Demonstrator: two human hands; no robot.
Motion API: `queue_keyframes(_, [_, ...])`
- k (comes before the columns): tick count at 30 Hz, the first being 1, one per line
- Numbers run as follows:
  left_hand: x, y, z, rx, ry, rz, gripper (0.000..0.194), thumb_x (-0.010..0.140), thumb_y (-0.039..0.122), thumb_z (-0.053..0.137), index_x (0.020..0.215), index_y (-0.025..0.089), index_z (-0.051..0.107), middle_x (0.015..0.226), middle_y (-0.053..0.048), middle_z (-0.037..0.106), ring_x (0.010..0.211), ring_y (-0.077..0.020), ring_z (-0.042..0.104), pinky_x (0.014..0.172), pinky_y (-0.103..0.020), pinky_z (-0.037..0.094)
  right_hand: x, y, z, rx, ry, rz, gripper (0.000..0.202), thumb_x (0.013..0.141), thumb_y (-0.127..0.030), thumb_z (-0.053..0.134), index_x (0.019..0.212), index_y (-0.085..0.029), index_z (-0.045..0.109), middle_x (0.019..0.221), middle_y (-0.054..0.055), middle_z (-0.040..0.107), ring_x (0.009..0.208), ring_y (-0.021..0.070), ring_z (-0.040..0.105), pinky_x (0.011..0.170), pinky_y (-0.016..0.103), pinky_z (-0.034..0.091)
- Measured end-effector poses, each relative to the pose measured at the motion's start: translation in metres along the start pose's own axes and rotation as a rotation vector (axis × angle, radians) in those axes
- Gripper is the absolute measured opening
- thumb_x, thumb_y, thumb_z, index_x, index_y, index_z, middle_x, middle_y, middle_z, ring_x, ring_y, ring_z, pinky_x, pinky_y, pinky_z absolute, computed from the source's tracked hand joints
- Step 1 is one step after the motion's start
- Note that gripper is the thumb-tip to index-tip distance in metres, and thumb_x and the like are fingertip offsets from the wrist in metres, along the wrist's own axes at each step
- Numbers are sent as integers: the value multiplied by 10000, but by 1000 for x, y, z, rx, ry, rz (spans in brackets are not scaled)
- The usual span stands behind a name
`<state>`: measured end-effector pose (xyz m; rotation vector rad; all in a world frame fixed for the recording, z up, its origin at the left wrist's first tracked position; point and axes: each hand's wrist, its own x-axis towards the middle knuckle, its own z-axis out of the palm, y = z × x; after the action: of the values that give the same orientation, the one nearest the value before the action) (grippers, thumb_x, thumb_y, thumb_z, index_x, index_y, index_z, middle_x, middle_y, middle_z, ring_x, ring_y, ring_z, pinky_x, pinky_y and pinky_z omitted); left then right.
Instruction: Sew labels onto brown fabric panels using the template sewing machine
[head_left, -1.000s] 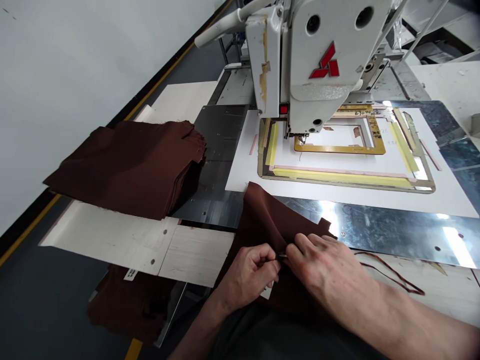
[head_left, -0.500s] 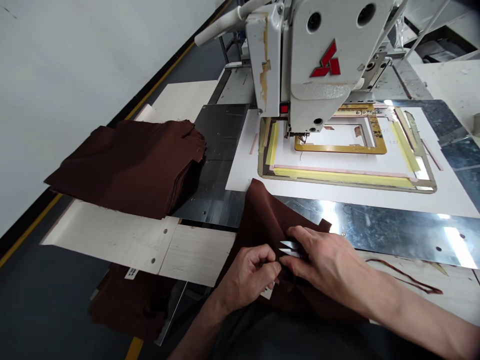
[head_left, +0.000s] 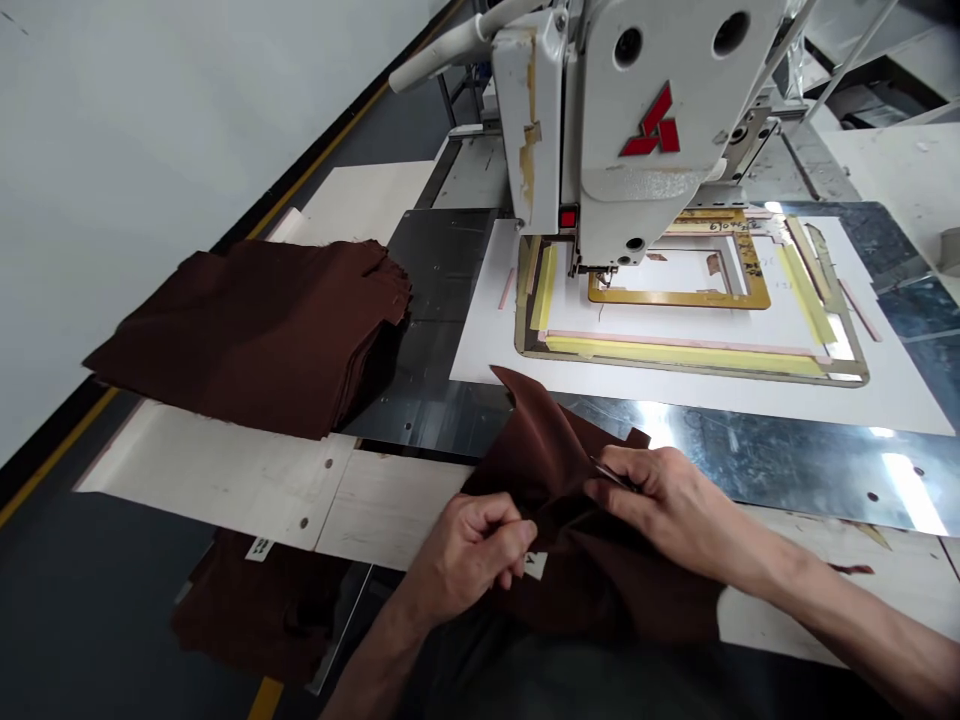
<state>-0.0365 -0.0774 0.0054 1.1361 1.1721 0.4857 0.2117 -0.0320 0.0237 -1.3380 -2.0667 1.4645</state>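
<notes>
Your left hand (head_left: 471, 552) pinched closed over brown cloth (head_left: 656, 590), contents unclear; your right hand (head_left: 671, 500) curled around metal snips (head_left: 610, 472), tips near cloth.

From my station I see one piece of dark brown cloth (head_left: 600, 570) lying rumpled over the near edge of the counter (head_left: 757, 605), its far corner curled to a point, its middle creased in soft folds. A small white label (head_left: 535, 565) with a dark mark shows tilted against it. I make out the metal snips (head_left: 611, 474) as a slim dark strip in the right fingers (head_left: 631, 463), slanting beside a fold, blades too hidden to read.
</notes>
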Motion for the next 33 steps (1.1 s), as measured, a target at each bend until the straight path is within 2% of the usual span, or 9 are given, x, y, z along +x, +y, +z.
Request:
queue_keyframes(4, [1,1,6,87,59,4,351,952,302,568,629,182,499,565,19,591,515,-108,568,491,-198,428,-1,5,1,-171,41,27,260,985,-235,497,747,-232,393,628,-59,444,555,128,368,543,288,280])
queue_keyframes(8, [8,5,18,219,115,-43,145,923,235,560,785,204,531,644,61,502,552,-97,528,501,-198,389,-8,-2,3,-444,143,7,99,959,-247,569,927,-237,476,696,-51,569,533,146,454,524,293,247])
queue_keyframes(10, [10,5,20,228,113,-53,80,925,216,535,844,217,541,650,70,480,556,-97,512,510,-202,384,-12,-10,5,-556,221,-59,142,964,-299,606,994,-230,486,804,-21,624,570,162,524,527,295,256])
queue_keyframes(12, [11,3,21,225,118,-45,91,929,207,513,841,221,528,647,73,463,557,-95,496,516,-206,378,-15,-20,9,-656,240,-148,144,974,-307,612,961,-228,492,847,1,620,633,182,570,543,305,272])
queue_keyframes(16, [11,1,22,223,138,-18,123,920,180,496,803,220,500,668,71,456,560,-91,491,518,-211,368,-10,-29,17,-831,176,-261,144,953,-162,603,862,-220,507,788,15,591,675,196,574,582,332,296])
queue_keyframes(19, [11,0,23,233,138,-5,128,914,167,494,796,217,507,667,68,461,559,-93,491,518,-216,367,-3,-26,18,-887,163,-269,157,929,-104,605,839,-209,531,777,23,600,669,189,574,594,338,308])
queue_keyframes(33, [12,2,22,202,117,-18,112,904,175,495,806,213,534,658,70,472,524,-87,508,472,-199,361,3,-20,18,-922,93,-267,141,938,-98,589,852,-203,548,808,33,592,692,204,573,600,342,323])
